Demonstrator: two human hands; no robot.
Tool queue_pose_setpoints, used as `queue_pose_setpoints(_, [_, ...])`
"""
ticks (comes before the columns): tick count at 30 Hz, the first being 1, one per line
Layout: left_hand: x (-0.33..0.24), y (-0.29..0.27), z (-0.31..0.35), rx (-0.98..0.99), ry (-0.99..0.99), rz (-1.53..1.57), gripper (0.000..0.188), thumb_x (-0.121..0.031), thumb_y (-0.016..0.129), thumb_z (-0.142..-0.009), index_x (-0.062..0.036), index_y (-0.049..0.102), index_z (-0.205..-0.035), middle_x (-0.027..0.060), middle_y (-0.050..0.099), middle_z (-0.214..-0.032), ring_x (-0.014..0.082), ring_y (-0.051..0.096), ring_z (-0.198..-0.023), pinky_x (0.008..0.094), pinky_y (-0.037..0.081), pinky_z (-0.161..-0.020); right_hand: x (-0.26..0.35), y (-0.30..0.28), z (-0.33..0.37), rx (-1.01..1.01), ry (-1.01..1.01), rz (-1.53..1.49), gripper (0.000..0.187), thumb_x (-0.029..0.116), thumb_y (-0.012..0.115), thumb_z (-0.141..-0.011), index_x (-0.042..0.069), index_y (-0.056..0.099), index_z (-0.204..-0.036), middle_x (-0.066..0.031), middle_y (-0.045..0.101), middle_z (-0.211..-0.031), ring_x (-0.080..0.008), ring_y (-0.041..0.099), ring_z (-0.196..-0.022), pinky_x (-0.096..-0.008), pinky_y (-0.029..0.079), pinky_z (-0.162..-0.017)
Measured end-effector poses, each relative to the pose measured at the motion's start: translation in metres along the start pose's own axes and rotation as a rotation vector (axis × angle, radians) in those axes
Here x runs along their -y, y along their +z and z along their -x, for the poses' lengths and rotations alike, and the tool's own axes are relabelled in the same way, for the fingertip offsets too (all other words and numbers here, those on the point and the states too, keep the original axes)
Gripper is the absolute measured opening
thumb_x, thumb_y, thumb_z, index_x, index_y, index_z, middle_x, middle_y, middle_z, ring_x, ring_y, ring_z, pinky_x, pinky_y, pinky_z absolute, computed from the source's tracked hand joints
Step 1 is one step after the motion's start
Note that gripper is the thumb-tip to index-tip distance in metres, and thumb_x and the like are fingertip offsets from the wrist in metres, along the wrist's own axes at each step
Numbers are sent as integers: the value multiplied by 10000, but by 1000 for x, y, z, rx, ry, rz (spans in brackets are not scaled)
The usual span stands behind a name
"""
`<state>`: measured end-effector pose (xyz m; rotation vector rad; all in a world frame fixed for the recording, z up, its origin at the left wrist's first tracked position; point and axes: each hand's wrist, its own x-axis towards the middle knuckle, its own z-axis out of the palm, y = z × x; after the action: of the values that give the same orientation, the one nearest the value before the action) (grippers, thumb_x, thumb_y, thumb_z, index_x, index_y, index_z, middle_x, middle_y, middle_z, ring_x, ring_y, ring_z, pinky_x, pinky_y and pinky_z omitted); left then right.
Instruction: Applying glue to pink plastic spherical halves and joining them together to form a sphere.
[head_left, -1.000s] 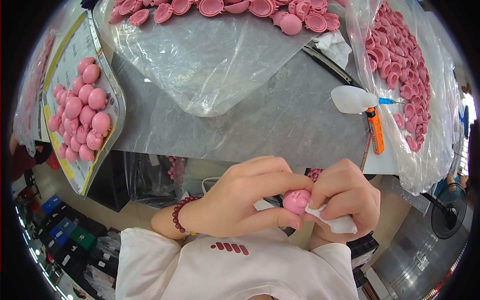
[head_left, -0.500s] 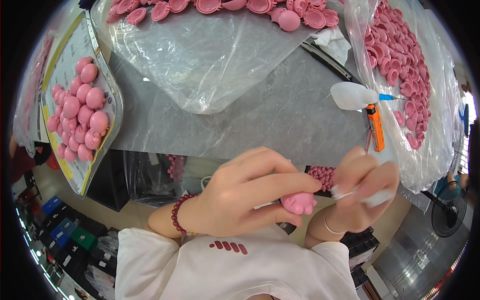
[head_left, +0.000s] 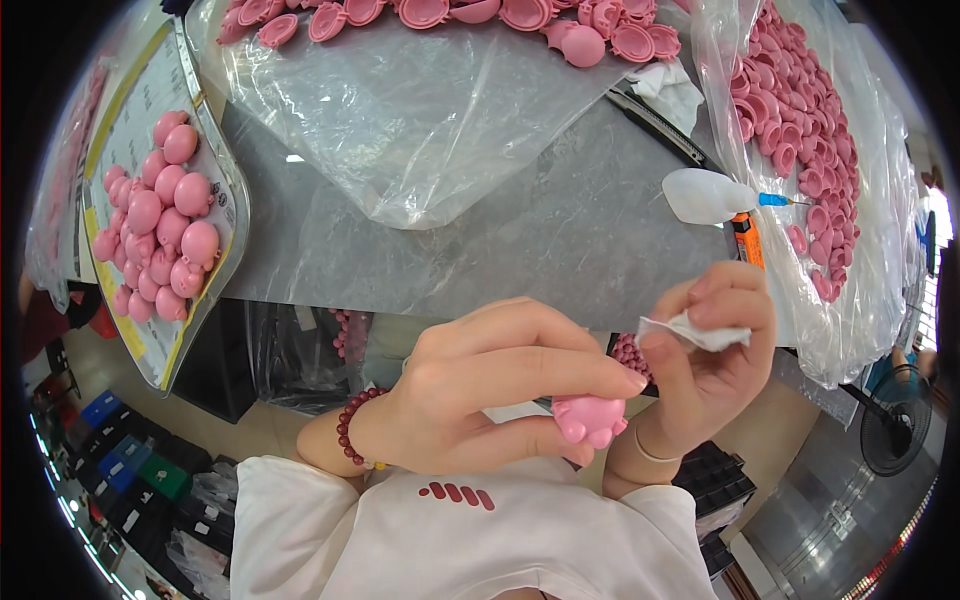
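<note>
Between the thumb and fingers of my left hand (head_left: 480, 385) is a small round pink plastic figure (head_left: 590, 418), with little bumps on the side turned toward me. My right hand (head_left: 715, 345) is raised just to the right of it, pinching a crumpled white tissue (head_left: 697, 332). The tissue and the figure are apart. Both hands hover in front of the table's near edge, above my lap.
A tray (head_left: 235, 215) at left holds several round pink pieces (head_left: 172, 228). Pink half shells (head_left: 420, 10) lie on clear plastic film (head_left: 400, 150) at the far side. More shells (head_left: 800, 110) fill a bag at right, near a white needle-tipped bottle (head_left: 705, 196), an orange-handled tool (head_left: 747, 240) and a utility knife (head_left: 655, 125).
My right hand has risen slightly and turned, and the tissue shows more plainly in its fingers. The figure in my left hand has tilted and come slightly lower.
</note>
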<state>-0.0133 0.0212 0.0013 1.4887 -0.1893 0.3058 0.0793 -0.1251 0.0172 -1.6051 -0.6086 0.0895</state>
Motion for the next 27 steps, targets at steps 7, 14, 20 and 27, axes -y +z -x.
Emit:
queue_pose_setpoints(7, [-8, -10, 4, -34, 34, -90, 288, -176, 712, -672, -19, 597, -884, 129, 586, -835, 237, 583, -756, 378, 481, -759, -20, 27, -18, 85, -322, 446, 285, 11, 709, -597, 25, 512, -801, -79, 480, -857, -200, 536, -733, -264, 421, -630])
queue_pose_setpoints(14, [-33, -77, 21, -888, 62, -948, 251, -9, 639, -657, 6, 558, -894, 76, 580, -838, 162, 548, -753, 277, 432, -717, -14, 21, -11, 50, -421, 998, 402, 3, 651, -653, 31, 561, -1043, -34, 509, -687, -144, 441, -650, -220, 339, -554])
queue_pose_setpoints(20, [-47, -148, 43, -907, -156, -1581, 219, -35, 542, -753, -37, 562, -972, 108, 564, -1017, 240, 533, -936, 323, 403, -816, -12, 28, -10, 145, -161, 585, 375, -65, 580, -651, -5, 547, -1020, -52, 600, -825, -122, 456, -554, -218, 344, -476])
queue_pose_setpoints(27, [-37, -113, -16, -422, -61, -1500, 268, -150, 505, -803, -44, 541, -1047, 153, 475, -1177, 335, 395, -1130, 382, 290, -948, -21, 1, -2, -144, -372, 467, 313, 7, 622, -673, -23, 546, -975, -129, 535, -949, -171, 508, -720, -220, 382, -533])
